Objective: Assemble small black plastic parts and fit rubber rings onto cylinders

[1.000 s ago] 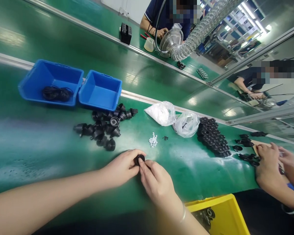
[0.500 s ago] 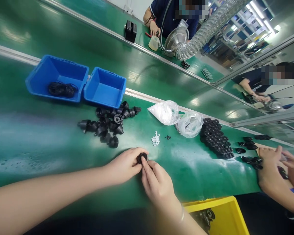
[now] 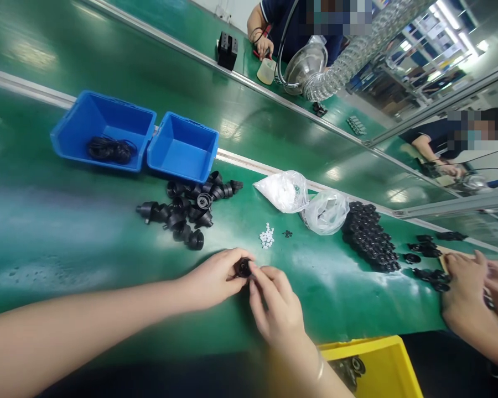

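Note:
My left hand point(image 3: 216, 276) is closed around a small round black plastic part point(image 3: 244, 267), its open face turned up. At that part's right rim are the fingertips of my right hand point(image 3: 276, 301), pinched together. Whatever they hold, if anything, is too small to make out. Beyond my hands lie a small heap of white pieces point(image 3: 266, 236) and a few tiny black pieces point(image 3: 288, 234). To the left, black plastic housings point(image 3: 178, 213) sit in a loose pile.
Two blue bins point(image 3: 182, 145) stand at the back left, one holding black cable point(image 3: 112, 149). Plastic bags point(image 3: 284, 190) and stacked black parts point(image 3: 369, 237) are to the right. A yellow bin point(image 3: 382, 365) is at front right. A co-worker's hands point(image 3: 467, 282) work at far right.
My right fingertips have drawn back from inside the black part to its right edge, so more of its inside shows. The whole view has shifted slightly.

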`<state>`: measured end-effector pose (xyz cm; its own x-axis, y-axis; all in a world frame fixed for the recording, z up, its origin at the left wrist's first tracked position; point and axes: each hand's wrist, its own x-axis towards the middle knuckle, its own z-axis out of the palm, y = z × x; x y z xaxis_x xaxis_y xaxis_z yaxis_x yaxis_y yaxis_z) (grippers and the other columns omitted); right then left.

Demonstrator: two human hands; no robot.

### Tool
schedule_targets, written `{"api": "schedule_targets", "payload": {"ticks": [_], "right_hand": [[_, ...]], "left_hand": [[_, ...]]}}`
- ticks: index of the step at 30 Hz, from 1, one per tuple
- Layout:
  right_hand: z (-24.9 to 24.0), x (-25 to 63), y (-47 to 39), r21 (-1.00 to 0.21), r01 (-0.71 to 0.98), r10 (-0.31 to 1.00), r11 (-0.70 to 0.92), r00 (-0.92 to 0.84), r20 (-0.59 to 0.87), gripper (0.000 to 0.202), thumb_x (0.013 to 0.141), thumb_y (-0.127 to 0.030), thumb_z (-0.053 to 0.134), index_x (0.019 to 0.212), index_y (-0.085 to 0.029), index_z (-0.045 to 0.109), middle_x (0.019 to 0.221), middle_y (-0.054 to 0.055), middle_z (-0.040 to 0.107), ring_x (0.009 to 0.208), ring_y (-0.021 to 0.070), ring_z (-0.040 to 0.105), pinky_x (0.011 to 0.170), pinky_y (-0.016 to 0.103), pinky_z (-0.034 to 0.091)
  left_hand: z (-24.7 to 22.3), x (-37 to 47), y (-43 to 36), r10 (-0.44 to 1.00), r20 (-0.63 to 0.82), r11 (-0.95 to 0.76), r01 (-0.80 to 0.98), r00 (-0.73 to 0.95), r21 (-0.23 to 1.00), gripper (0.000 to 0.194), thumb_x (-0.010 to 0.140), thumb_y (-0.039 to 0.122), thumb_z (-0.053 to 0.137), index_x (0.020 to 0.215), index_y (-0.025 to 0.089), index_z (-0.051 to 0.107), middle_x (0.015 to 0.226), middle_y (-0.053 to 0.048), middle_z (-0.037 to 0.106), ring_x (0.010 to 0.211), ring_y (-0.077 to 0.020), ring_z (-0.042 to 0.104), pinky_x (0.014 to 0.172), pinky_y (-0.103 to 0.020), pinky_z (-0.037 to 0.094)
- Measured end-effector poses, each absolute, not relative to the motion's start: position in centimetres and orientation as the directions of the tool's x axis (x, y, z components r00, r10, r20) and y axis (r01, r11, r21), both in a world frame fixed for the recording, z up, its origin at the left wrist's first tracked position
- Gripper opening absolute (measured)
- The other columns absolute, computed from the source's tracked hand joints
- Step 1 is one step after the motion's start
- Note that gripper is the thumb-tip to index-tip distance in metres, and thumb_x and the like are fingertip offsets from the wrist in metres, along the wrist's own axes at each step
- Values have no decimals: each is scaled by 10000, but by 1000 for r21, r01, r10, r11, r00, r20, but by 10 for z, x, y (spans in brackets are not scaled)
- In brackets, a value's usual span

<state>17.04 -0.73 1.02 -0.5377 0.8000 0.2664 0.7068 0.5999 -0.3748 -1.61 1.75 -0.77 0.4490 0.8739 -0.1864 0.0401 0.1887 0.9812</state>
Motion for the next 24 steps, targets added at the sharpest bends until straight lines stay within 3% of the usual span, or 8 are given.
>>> {"api": "schedule_targets", "payload": {"ticks": [3, 5, 12, 16, 20, 22, 24], "right_hand": [[18, 176, -7, -414, 727, 830, 549, -412, 376, 546, 870, -66, 516, 1383, -233, 433, 1026, 115, 551, 897, 212, 583, 743, 355, 548], [20, 178, -7, -448, 720, 842, 530, -389, 373, 532, 870, -55, 510, 1366, -238, 449, 1019, 111, 549, 881, 208, 580, 723, 349, 547], [21, 178, -13, -493, 678, 836, 545, -481, 263, 515, 899, -86, 469, 1394, -205, 390, 1104, 123, 550, 932, 203, 595, 770, 333, 550], [22, 177, -13, -371, 704, 790, 606, -588, 174, 503, 926, -151, 469, 1415, -185, 359, 1020, 104, 581, 841, 195, 608, 744, 335, 551], [25, 170, -16, -173, 699, 720, 694, -675, 160, 432, 949, -211, 460, 1372, -137, 410, 917, 98, 611, 755, 213, 607, 662, 351, 534], [26, 171, -19, -158, 679, 697, 717, -695, 180, 387, 948, -227, 472, 1322, -132, 456, 929, 101, 636, 792, 225, 617, 694, 359, 526], [26, 183, -18, -236, 699, 738, 675, -643, 206, 362, 932, -265, 509, 1272, -141, 492, 930, 90, 654, 814, 216, 627, 728, 342, 519]], "left_hand": [[-10, -15, 17, 851, -156, 274, -170, 502, 947, 280, 868, 229, 536, 1147, 207, 530, 1079, -64, 626, 903, -191, 659, 800, -333, 543], [-9, -14, 16, 844, -137, 300, -244, 519, 922, 241, 914, 258, 482, 1139, 193, 537, 1143, -78, 595, 985, -202, 650, 859, -357, 542], [-2, -14, 15, 842, -91, 235, -211, 532, 949, 225, 937, 253, 432, 1104, 185, 566, 1129, -69, 595, 1021, -202, 612, 882, -368, 540], [0, -15, 9, 850, -123, 171, -48, 512, 984, 274, 924, 214, 416, 1192, 211, 472, 1077, -54, 622, 909, -185, 636, 829, -363, 541], [9, -14, 2, 846, -167, 41, 250, 507, 967, 330, 921, 232, 396, 1247, 235, 446, 1083, -61, 635, 1003, -230, 615, 874, -397, 509], [16, -11, -1, 818, -164, 14, 267, 551, 964, 382, 931, 251, 367, 1312, 241, 388, 1198, -77, 605, 1084, -224, 596, 933, -385, 490], [19, -10, -4, 788, -158, -26, 288, 595, 957, 473, 932, 295, 371, 1394, 248, 283, 1359, -99, 507, 1152, -213, 574, 956, -352, 490]]}}
